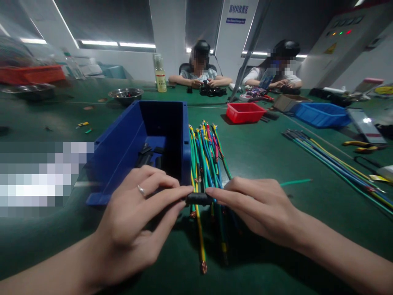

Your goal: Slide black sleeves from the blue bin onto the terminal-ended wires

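Observation:
Between my two hands is a short black sleeve, like a piece of tubing [199, 199]. My left hand [144, 217], with a ring on one finger, pinches its left end. The fingertips of my right hand [258, 205] close on its right end. Just beyond and beneath it lies a bundle of green, yellow, blue and red wires [204, 153] with bare copper ends, one yellow-green end pointing toward me. Left of the bundle stands a deep blue bin [185, 135] holding several black pieces [145, 155], partly hidden by my left hand.
On the green table [264, 254] stand a red tray [245, 113], a blue tray [322, 115], a metal bowl [125, 94] and a bottle [160, 76]. More wires [337, 164] and yellow-handled pliers [360, 146] lie at right. Two people [199, 73] sit across the table.

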A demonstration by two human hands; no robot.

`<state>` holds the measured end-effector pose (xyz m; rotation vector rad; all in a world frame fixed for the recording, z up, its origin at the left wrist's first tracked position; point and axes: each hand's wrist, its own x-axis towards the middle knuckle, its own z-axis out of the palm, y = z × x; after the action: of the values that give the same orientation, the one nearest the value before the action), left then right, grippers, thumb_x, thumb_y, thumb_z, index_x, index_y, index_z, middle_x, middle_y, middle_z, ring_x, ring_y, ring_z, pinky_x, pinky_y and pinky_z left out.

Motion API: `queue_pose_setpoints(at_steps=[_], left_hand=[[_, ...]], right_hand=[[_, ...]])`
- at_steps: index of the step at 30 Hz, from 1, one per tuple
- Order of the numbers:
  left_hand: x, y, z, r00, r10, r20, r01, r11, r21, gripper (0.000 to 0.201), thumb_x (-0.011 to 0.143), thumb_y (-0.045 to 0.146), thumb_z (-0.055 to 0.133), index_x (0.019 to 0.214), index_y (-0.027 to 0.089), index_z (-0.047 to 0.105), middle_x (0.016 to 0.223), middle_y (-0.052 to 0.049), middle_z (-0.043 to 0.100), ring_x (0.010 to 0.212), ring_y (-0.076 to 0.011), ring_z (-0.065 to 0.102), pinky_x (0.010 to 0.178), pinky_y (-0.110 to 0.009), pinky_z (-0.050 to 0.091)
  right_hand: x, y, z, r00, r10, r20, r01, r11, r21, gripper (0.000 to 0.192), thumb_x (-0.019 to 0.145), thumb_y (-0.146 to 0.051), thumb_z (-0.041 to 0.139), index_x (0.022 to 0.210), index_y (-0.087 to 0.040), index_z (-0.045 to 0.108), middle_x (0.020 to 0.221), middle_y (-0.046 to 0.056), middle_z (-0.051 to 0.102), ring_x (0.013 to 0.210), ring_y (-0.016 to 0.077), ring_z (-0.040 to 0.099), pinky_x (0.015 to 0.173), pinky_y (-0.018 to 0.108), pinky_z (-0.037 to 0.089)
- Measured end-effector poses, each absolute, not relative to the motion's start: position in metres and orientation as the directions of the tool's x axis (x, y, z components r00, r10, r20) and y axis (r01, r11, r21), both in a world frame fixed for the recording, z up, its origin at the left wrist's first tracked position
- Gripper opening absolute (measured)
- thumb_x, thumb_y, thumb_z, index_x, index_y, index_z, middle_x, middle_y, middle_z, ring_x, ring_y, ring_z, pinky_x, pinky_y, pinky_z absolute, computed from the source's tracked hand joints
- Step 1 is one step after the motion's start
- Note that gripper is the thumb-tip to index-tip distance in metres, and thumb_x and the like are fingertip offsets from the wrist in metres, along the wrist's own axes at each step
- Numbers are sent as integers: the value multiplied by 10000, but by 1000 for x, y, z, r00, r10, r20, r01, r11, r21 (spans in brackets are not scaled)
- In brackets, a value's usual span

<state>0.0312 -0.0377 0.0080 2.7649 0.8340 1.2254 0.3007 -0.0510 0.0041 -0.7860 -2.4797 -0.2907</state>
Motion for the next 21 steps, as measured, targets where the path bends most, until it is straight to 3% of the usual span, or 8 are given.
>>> queue_pose_setpoints(at_steps=[5, 10, 21], left_hand=[[29, -35, 6, 544, 466, 698, 477, -856, 200, 246, 908, 99, 639, 1135, 180, 689, 946, -38, 700, 912, -171, 588, 725, -280, 504], [25, -34, 6, 581, 421, 697, 484, -867, 120, 173, 919, 104, 621, 1069, 172, 673, 972, -43, 699, 939, -186, 583, 768, -318, 495], [27, -34, 3, 568, 467, 678, 423, -872, 247, 232, 921, 10, 521, 1081, 162, 592, 996, -58, 616, 933, -181, 558, 783, -319, 475]], right_hand=[[295, -51, 8, -639, 482, 599, 619, 785, 29, 226, 1018, -188, 474, 1211, -144, 583, 724, -31, 603, 563, 79, 507, 504, 235, 348], [295, -52, 12, -661, 523, 539, 609, 793, -22, 188, 1038, -216, 434, 1060, -145, 606, 695, -36, 593, 521, 77, 476, 475, 260, 314], [309, -44, 18, -796, 404, 451, 493, 865, 96, 225, 1034, -123, 405, 920, -124, 599, 610, -47, 460, 494, 98, 309, 477, 301, 229]])
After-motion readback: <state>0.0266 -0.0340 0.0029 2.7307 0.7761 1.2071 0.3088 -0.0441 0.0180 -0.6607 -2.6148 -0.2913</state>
